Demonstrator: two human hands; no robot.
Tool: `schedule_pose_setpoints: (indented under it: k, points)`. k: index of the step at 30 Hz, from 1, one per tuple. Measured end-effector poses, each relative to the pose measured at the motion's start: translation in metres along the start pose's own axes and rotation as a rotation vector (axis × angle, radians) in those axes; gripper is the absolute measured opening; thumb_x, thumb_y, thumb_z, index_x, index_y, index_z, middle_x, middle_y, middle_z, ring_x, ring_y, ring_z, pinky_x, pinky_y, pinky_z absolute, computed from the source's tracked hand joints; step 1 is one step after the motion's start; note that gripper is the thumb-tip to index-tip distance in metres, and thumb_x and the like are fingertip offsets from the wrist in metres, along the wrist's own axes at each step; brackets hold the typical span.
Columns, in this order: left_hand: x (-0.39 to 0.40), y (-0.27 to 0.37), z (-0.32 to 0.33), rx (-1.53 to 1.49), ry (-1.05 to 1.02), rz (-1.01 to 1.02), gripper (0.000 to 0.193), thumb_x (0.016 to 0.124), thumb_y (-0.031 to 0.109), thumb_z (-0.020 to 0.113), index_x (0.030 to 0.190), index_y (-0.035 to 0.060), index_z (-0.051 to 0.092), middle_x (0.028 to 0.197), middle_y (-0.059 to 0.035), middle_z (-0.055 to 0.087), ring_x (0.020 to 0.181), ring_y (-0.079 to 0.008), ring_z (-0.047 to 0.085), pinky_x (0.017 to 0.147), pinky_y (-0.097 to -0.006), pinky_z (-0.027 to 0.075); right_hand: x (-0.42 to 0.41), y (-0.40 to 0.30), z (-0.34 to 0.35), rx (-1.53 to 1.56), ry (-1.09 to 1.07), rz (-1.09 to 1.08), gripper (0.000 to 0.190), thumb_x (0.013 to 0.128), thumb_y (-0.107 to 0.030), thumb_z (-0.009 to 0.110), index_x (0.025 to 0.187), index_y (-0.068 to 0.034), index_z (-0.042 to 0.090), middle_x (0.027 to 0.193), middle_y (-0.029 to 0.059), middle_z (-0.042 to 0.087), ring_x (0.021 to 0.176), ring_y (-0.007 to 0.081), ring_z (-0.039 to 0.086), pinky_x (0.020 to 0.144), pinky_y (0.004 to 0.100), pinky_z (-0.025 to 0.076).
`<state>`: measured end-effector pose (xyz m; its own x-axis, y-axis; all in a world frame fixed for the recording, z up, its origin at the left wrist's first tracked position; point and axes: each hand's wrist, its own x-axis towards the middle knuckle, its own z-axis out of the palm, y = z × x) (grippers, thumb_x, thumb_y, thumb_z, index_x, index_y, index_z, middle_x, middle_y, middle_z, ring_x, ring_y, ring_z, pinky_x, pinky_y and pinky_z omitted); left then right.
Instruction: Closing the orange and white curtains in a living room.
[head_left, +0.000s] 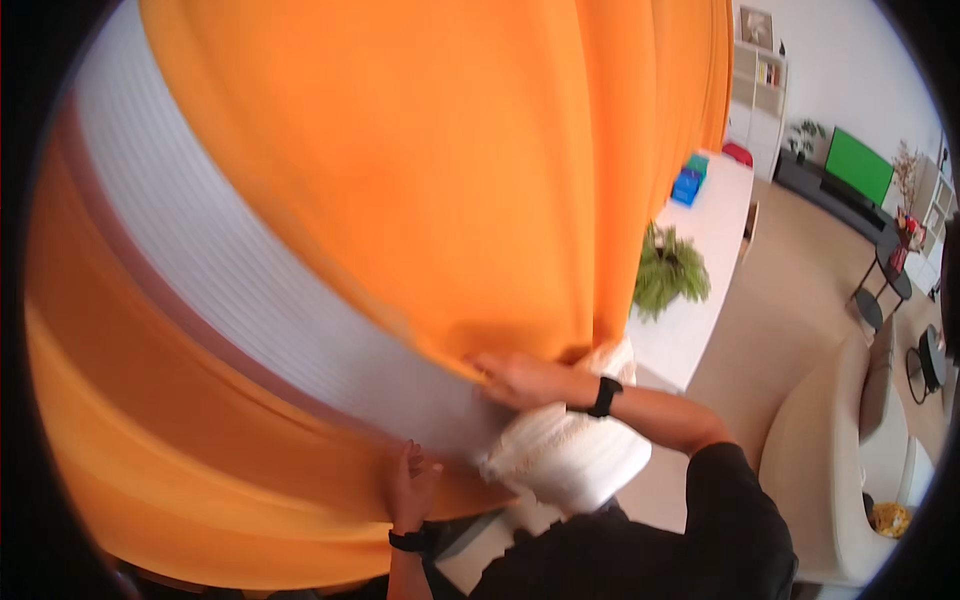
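A large orange cloth (420, 165), hanging in folds like a curtain, fills much of the view. My right hand (517, 377), with a black band on its wrist, has its fingers closed on the lower edge of this cloth. Below and to the left, my left hand (414, 480) is raised against a darker orange stretch of fabric (225, 420), its fingers apart and nothing visible in it. Between the orange parts runs a white ribbed surface (247, 270) bordered by a mauve strip (202, 334). A bunched white cloth (577, 454) hangs below my right forearm.
To the right, a white table (724, 225) holds a green potted plant (670, 271) and blue boxes (687, 186). Beyond are a beige sofa (814, 450), a black side table (889, 274), a low dark cabinet (829, 199) with a green-screened television (859, 165), and a white shelf unit (759, 97).
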<state>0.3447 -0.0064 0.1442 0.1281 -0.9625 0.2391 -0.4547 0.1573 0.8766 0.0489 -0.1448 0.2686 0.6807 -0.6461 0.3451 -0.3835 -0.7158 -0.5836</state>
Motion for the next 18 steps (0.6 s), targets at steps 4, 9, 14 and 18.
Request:
schedule_pose_setpoints:
  k: [4, 9, 14, 18]
  points:
    - [0.056, 0.074, 0.047, -0.090, 0.005, 0.238, 0.061, 0.087, 0.018, 0.073, 0.136, -0.0041, 0.045, 0.131, -0.0199, 0.055, 0.119, -0.0263, 0.056, 0.097, -0.0381, 0.047, 0.020, -0.071, -0.030, -0.327, 0.193, -0.413, 0.056, 0.091, -0.025, 0.061, 0.139, -0.001, 0.044, 0.142, 0.0209, 0.044, 0.128, 0.0392, 0.047, 0.104, 0.0472, 0.042]
    - [0.103, 0.091, 0.115, -0.224, -0.122, 0.339, 0.045, 0.091, 0.020, 0.066, 0.125, -0.0077, 0.053, 0.115, -0.0236, 0.064, 0.109, -0.0296, 0.063, 0.090, -0.0405, 0.050, 0.067, -0.124, -0.095, -0.968, 0.195, -0.849, 0.059, 0.085, -0.024, 0.062, 0.141, -0.013, 0.048, 0.154, 0.0129, 0.035, 0.144, 0.0377, 0.029, 0.118, 0.0517, 0.025]
    - [0.120, 0.072, 0.151, -0.031, -0.369, 0.152, 0.038, 0.095, 0.023, 0.059, 0.122, -0.0046, 0.058, 0.100, -0.0226, 0.069, 0.097, -0.0290, 0.069, 0.084, -0.0394, 0.053, 0.101, -0.106, -0.182, -1.504, -0.189, -0.574, 0.025, 0.082, -0.023, 0.060, 0.101, -0.011, 0.069, 0.126, 0.0100, 0.061, 0.143, 0.0338, 0.032, 0.122, 0.0539, 0.015]
    - [0.117, 0.092, 0.137, -0.308, -0.117, 0.310, 0.035, 0.094, 0.025, 0.061, 0.119, -0.0001, 0.062, 0.102, -0.0215, 0.070, 0.095, -0.0289, 0.070, 0.082, -0.0375, 0.055, 0.095, 0.000, -0.275, -1.223, 0.194, -0.430, 0.018, 0.075, -0.014, 0.065, 0.090, -0.006, 0.063, 0.095, 0.0132, 0.064, 0.106, 0.0320, 0.059, 0.119, 0.0545, 0.023]
